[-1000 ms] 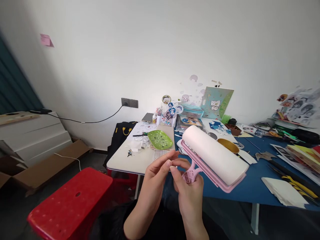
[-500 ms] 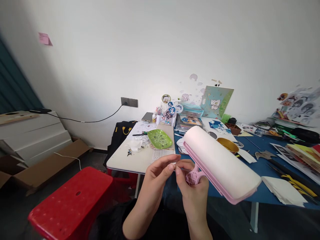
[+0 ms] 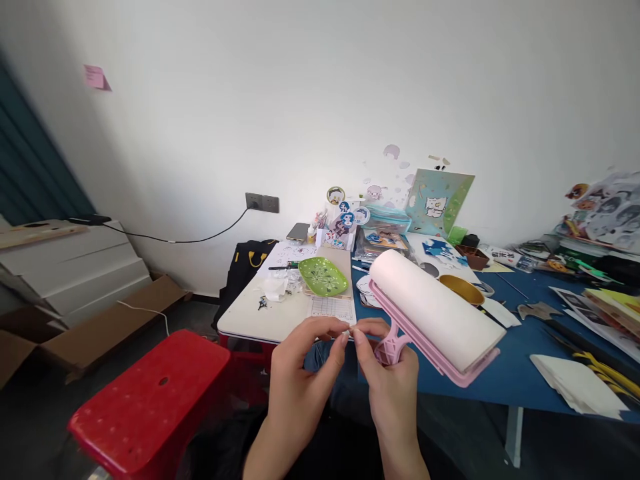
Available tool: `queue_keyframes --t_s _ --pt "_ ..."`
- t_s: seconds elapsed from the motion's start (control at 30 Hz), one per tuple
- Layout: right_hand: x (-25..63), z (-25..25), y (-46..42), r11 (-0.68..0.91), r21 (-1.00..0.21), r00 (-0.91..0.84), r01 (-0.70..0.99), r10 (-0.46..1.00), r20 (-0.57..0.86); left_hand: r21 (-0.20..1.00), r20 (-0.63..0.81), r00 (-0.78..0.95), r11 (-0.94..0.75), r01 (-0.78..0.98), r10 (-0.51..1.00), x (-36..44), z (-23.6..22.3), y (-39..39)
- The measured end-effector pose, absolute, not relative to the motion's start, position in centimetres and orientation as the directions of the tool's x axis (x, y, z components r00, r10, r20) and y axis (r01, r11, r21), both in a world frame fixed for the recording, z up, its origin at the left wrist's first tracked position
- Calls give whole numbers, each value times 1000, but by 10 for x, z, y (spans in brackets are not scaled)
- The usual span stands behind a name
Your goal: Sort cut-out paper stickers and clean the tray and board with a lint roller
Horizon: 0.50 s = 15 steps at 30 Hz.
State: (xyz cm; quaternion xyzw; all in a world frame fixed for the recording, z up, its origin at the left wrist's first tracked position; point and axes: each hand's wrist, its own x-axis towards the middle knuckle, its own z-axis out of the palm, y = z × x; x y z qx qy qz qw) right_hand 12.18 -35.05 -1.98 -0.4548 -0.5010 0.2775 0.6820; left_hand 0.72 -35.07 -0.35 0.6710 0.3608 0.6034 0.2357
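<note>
My right hand (image 3: 389, 390) grips the pink handle of a large lint roller (image 3: 435, 313), whose white roll in a pink guard slants up and to the right above the blue table's edge. My left hand (image 3: 305, 370) is right beside it, thumb and forefinger pinched together at the right hand's fingertips. Something tiny sits between the fingertips; I cannot make out what. Both hands hover in front of my dark-clothed body, below the small white table (image 3: 260, 317).
A red plastic stool (image 3: 150, 400) stands at lower left. The white table carries a green dish (image 3: 323, 277) and papers. The blue table (image 3: 515, 373) at right is crowded with a gold bowl (image 3: 463, 290), stickers, papers and scissors. Flat cardboard (image 3: 95, 327) lies on the floor.
The lint roller dipped and swung a little as my hands drew lower and closer together; the view shifted slightly right. My left fingers went from loosely spread to a pinch.
</note>
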Motion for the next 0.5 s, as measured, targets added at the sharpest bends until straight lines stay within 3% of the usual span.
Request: queue_keyframes --t_s 0.27,0.5 --pt "119 -23 -350 414 -907 347 77 842 414 666 696 10 -650 367 718 8 -7 -348" --pt "118 -33 -345 318 -947 351 51 882 315 612 712 38 -646 457 701 8 -19 -344"
